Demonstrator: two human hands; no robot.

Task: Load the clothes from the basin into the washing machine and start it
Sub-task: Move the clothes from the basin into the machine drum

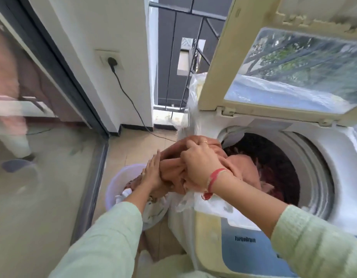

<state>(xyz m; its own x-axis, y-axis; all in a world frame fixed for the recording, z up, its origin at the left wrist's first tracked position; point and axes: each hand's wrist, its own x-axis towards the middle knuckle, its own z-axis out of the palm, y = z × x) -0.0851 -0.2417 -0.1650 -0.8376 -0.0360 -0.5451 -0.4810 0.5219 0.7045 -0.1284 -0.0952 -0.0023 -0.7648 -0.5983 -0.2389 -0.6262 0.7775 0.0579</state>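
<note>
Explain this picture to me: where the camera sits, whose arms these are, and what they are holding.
One camera, worn on a person's head, looks down at their own two arms. The right hand clutches a bundled peach garment; the left hand presses flat against its side. The garment hangs over the mouth of a top-loading washing machine, whose lid stands open; dark red clothes already lie in the drum. Below left, on the tiled floor, a pale basin holds more laundry.
</note>
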